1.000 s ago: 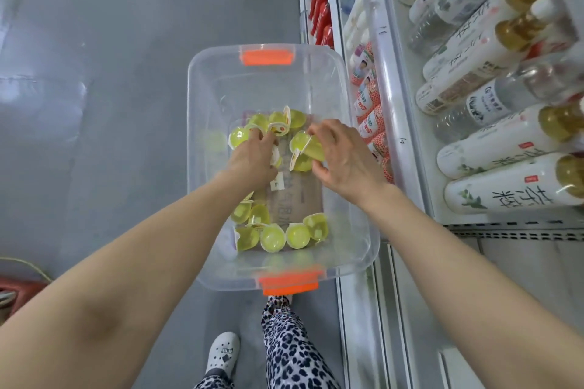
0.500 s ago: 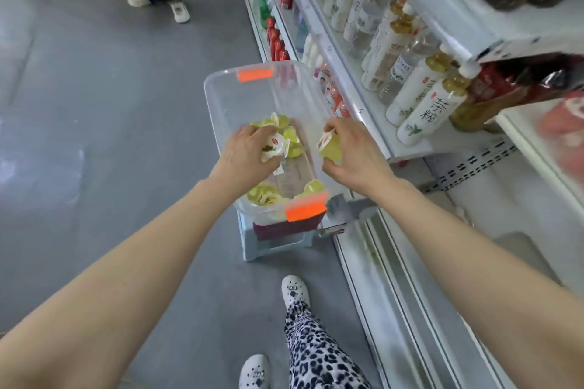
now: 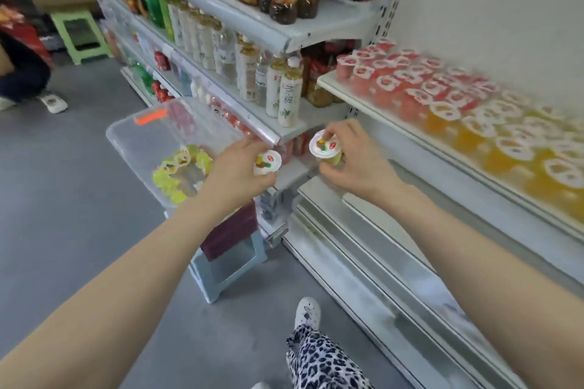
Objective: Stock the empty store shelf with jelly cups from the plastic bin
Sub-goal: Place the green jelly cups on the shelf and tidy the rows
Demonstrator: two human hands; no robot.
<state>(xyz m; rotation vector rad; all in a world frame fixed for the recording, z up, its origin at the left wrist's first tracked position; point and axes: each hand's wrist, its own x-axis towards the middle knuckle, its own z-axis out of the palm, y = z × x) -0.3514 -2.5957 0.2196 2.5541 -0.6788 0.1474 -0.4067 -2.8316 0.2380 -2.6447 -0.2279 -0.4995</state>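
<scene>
On my feed the grey floor [image 3: 79, 199] fills the left side and the white shelving [image 3: 319, 31] climbs the right. The shelf [image 3: 442, 155] on the right carries rows of jelly cups: red cups [image 3: 407, 79] at the far end and orange cups [image 3: 505, 142] nearer the camera, all blurred. Under it runs a pale metal lower shelf [image 3: 379, 249]. In the next bay to the left I see bottles [image 3: 284, 95] standing in rows.

The clear plastic bin [image 3: 126, 136], with an orange latch on its far rim, sits on a pale blue stool [image 3: 227, 265] just beside the shelving. A cluster of yellow-green cups [image 3: 177, 174] lies on the bin's bottom. A leopard-print trouser leg [image 3: 322, 363] and a white shoe [image 3: 307, 313] show at the bottom edge. A green stool [image 3: 82, 35] stands far back on the left.

The left hand [image 3: 240, 174] hovers over the bin's near right corner. Its fingers [image 3: 249, 146] are curled round the left cup [image 3: 267, 162], whose white lid faces the camera. The right hand [image 3: 357, 161] hangs apart from the bin, in front of the shelf's edge and above the left end of the lower shelf. It pinches the right cup [image 3: 327, 148] between a fingertip on the lid and the thumb below, and the cup's yellow body shows under the lid. The two held cups are near each other but do not touch.
</scene>
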